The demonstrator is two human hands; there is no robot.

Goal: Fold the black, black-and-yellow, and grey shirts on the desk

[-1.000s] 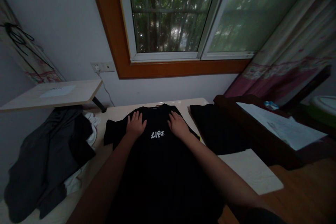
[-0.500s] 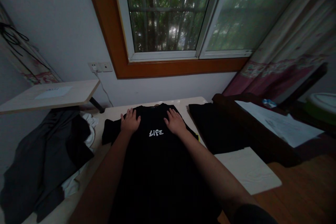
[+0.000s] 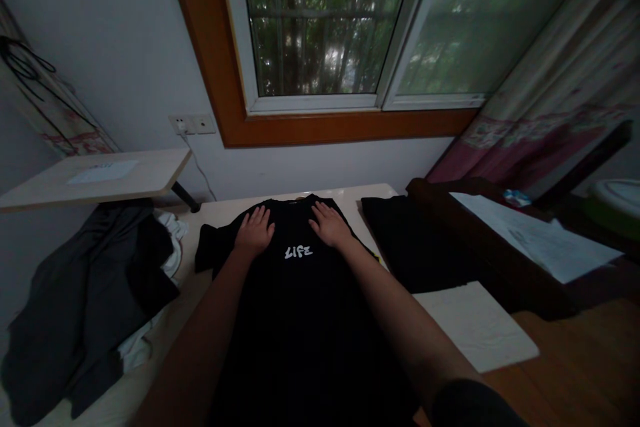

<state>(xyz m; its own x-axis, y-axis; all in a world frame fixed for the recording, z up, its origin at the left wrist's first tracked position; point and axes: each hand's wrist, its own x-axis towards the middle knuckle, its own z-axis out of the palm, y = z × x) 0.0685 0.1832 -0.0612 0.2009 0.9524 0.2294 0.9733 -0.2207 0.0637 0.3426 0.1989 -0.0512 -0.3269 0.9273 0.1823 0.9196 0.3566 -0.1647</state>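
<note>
A black T-shirt with the white word "LIFE" on its chest lies spread flat on a pale table, collar away from me. My left hand rests flat on the shirt's left shoulder, fingers stretched out. My right hand lies flat on the right shoulder, fingers also extended. Both hands press on the cloth on either side of the lettering and hold nothing.
A heap of grey and white clothes lies at the table's left. Another black garment lies folded to the right. A dark wooden piece with white papers stands further right. A small shelf juts from the wall under a window.
Both hands have slid a little up the shirt toward the collar and shoulders; the left went outward to the shoulder, then came back in slightly. The shirt stays flat.
</note>
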